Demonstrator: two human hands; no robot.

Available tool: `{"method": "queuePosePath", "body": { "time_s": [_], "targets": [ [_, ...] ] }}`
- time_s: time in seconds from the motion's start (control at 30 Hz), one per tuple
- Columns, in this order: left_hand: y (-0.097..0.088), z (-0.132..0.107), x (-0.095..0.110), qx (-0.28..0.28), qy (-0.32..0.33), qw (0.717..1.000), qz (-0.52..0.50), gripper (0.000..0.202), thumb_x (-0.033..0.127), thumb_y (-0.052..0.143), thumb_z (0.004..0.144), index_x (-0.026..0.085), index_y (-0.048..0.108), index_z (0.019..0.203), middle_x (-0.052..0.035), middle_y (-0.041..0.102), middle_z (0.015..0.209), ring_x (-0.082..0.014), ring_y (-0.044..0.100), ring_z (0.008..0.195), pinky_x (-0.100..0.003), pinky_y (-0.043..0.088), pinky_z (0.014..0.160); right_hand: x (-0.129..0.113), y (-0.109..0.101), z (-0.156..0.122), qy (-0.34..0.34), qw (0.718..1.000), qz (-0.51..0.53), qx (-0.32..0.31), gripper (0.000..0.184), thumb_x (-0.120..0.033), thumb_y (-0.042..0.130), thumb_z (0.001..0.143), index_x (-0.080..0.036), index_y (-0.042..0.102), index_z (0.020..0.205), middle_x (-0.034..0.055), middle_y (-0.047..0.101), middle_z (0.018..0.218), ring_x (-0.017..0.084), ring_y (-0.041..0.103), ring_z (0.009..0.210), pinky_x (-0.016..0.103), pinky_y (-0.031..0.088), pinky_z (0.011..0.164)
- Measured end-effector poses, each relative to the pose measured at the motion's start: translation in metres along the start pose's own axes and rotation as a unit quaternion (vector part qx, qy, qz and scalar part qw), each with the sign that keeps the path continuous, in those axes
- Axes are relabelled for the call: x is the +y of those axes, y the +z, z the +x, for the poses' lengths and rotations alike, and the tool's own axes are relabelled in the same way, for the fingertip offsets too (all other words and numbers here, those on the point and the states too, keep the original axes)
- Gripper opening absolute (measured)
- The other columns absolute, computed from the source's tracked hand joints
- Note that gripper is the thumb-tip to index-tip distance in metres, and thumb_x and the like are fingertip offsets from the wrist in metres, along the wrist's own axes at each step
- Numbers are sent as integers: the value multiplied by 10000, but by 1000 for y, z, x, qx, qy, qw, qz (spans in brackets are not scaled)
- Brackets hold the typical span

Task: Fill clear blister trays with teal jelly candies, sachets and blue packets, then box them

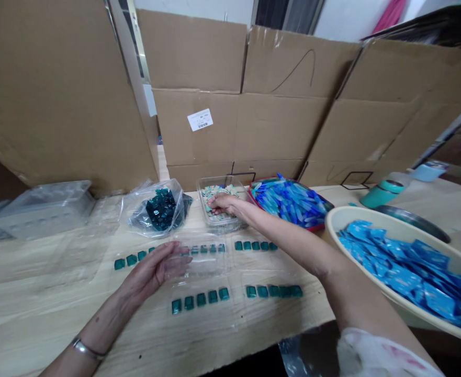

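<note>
My right hand reaches into a clear plastic tub of small mint and cream pieces. Its fingers are pinched together among them; what they grip is too small to make out. My left hand is at the left end of a clear, see-through plastic tray, its fingertips round the edge and partly seen through the plastic. A row of green square pieces shows at that tray's far side. More green squares lie in short rows: at the front, front right, back right and left.
Behind the rows are an open clear bag of dark green pieces and a red-rimmed tray of blue sticks. At right stand a cream basin of blue packets and a teal bottle. Cardboard walls the back.
</note>
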State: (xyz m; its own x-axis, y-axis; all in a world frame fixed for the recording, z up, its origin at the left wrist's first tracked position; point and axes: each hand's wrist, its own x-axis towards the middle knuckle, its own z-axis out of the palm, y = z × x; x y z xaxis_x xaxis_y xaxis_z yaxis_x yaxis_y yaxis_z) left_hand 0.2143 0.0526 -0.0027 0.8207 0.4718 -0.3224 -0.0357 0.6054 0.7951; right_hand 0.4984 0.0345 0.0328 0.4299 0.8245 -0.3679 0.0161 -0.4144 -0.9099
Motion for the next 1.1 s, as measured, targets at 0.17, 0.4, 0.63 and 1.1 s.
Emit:
{"method": "queuePosePath", "body": {
  "time_s": [0.17,0.4,0.63,1.1],
  "targets": [
    [-2,1,0,-9,5,1000,-13,217,214,630,817,128,601,1014,-144,698,1055,-277,693,901,-361,596,694,0,-19,-4,-16,999,46,5,188,17,642,729,-141,543,706,-50,558,563,62,561,503,176,530,560],
    [2,-1,-2,-34,16,999,-38,218,237,605,839,137,596,1033,-136,701,1035,-295,678,944,-378,576,719,-8,-19,-65,-91,984,113,-100,173,-11,671,726,-140,646,839,-5,659,743,80,628,682,212,545,727],
    [9,-8,-5,-94,44,994,-21,275,307,551,874,127,582,1081,-152,675,1072,-295,665,960,-377,549,736,-10,49,-126,-141,967,-72,-200,150,-169,722,702,-164,683,847,-21,663,699,92,609,658,210,483,650],
    [9,-13,-11,-129,93,987,-36,185,287,577,857,134,602,959,-76,628,947,-167,639,782,-385,566,717,1,97,-139,-327,854,-369,-169,141,-60,595,745,-149,696,790,13,684,810,117,601,722,228,443,669]
  ]
}}
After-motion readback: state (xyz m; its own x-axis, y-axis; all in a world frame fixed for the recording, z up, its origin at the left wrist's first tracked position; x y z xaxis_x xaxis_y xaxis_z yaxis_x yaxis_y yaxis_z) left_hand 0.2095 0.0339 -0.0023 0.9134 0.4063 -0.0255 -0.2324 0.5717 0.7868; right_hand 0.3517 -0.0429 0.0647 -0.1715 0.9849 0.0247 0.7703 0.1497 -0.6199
